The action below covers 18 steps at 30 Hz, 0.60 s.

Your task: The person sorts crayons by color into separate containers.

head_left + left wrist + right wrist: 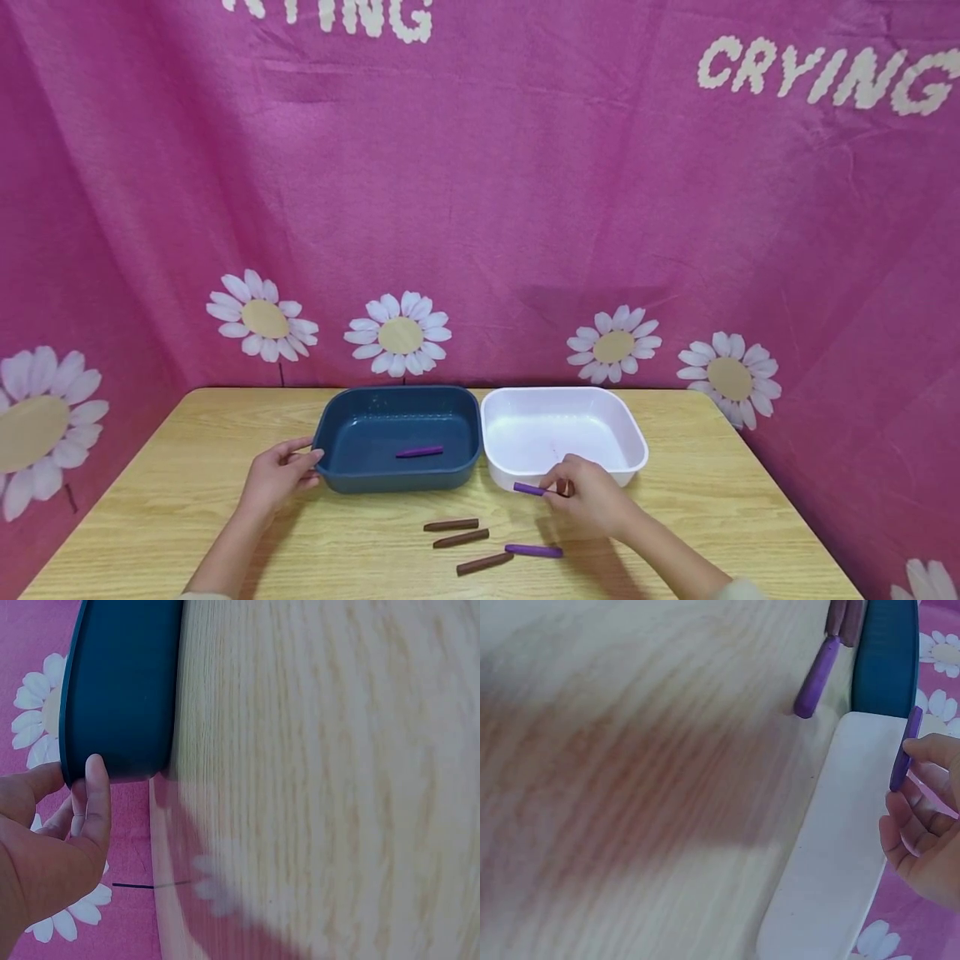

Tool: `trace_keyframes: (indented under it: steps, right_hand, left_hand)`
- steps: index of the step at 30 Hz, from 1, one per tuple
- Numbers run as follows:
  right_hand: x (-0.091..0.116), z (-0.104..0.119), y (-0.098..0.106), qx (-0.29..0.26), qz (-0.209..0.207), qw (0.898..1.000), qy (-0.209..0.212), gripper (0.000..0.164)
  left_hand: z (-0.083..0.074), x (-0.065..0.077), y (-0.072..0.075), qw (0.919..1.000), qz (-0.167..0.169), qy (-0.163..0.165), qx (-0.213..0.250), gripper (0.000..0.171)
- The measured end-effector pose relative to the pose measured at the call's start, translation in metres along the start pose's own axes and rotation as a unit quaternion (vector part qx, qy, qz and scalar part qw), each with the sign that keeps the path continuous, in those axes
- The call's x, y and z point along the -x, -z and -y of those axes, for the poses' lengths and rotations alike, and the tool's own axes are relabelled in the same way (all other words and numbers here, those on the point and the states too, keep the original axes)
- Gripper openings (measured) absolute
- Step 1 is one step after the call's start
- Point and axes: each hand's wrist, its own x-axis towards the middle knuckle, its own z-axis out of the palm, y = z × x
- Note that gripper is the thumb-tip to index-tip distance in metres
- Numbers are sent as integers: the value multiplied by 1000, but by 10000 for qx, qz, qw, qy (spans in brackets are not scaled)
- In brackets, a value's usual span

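Observation:
My right hand pinches a purple crayon between thumb and fingers, over the front edge of the white tray. The right wrist view shows the held crayon near the tray's rim. At the left end of the dark blue tray, my left hand grips the rim, thumb on top and fingers against the outer wall. One purple crayon lies inside the blue tray. In front of the trays lie three brown crayons and another purple crayon.
Both trays stand side by side near the back of the wooden table. A pink cloth printed with daisies hangs behind the table and along both sides.

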Motion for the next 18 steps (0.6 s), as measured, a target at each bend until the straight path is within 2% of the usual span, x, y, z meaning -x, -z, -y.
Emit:
trace_keyframes:
  steps: [18]
  right_hand:
    - [-28, 16, 5, 28, 157, 9997, 176, 5]
  left_hand:
    - [2, -1, 0, 10000, -19, -32, -75, 50]
